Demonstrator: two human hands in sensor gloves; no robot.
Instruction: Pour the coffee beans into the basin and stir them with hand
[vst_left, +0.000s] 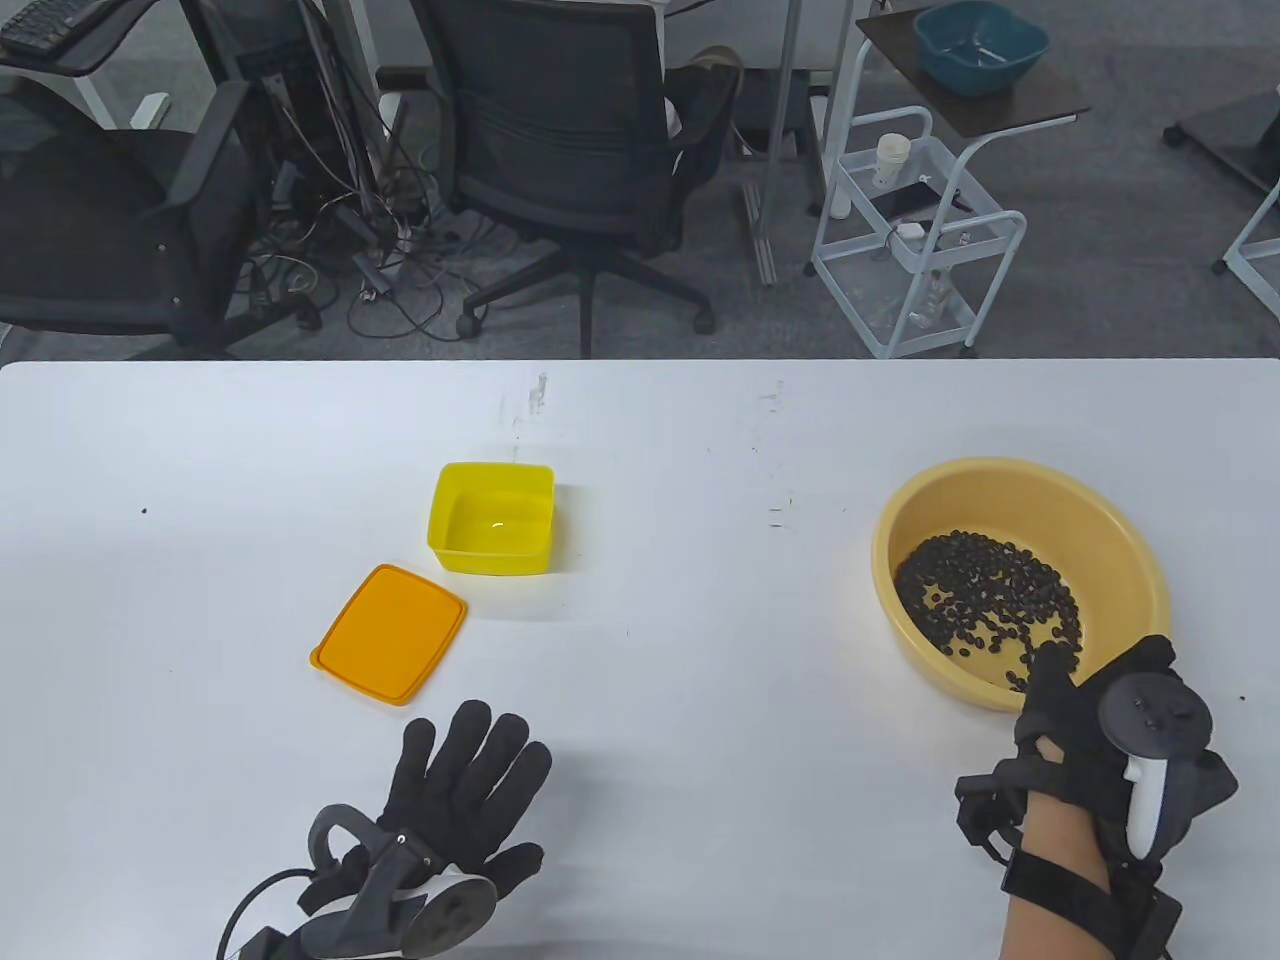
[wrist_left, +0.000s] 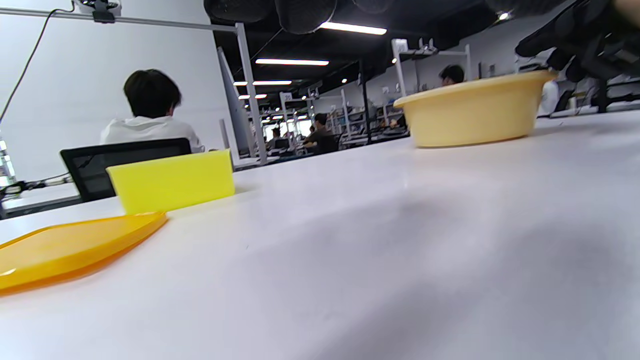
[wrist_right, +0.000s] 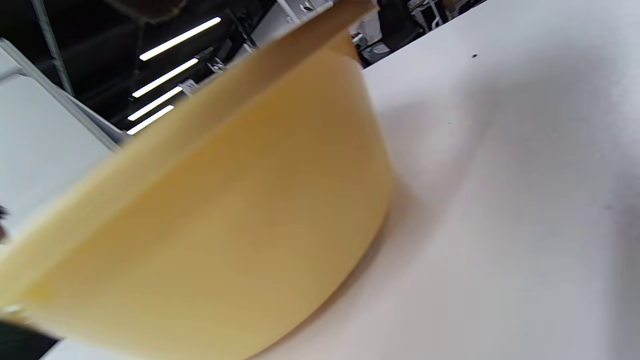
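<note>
A pale yellow basin stands at the right of the white table, with dark coffee beans spread over its bottom. My right hand reaches over the basin's near rim, and its fingers dip among the nearest beans. It grips nothing. My left hand lies flat on the table near the front edge with its fingers spread, well apart from everything. The left wrist view shows the basin from the side with the right hand above its rim. The basin's outer wall fills the right wrist view.
An empty yellow box sits mid-table with its orange lid flat beside it; the box and lid also show in the left wrist view. Office chairs and a white cart stand beyond the table's far edge.
</note>
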